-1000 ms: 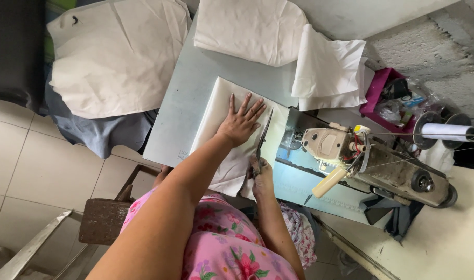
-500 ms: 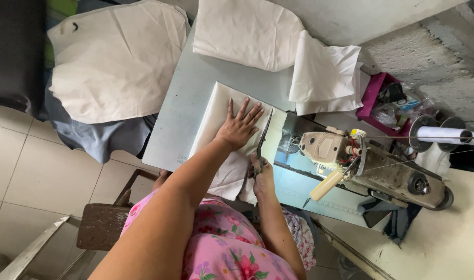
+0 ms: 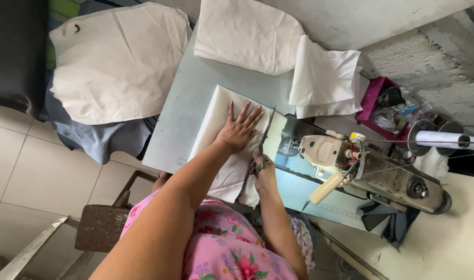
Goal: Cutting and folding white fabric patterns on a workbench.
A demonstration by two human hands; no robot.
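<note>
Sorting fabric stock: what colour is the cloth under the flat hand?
Plain cream-white cloth, under the left hand; head view.

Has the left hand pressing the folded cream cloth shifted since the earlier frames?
No. The left hand lies flat on the folded cream cloth, same spot beside the sewing machine.

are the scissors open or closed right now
Closed, or nearly so: the scissors in the right hand show as one thin line along the white cloth, no gap visible between blades.

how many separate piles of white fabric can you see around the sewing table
4: one under the left hand, one at the table's far edge, one beside it, one off the table at left. More may be hidden.
</note>
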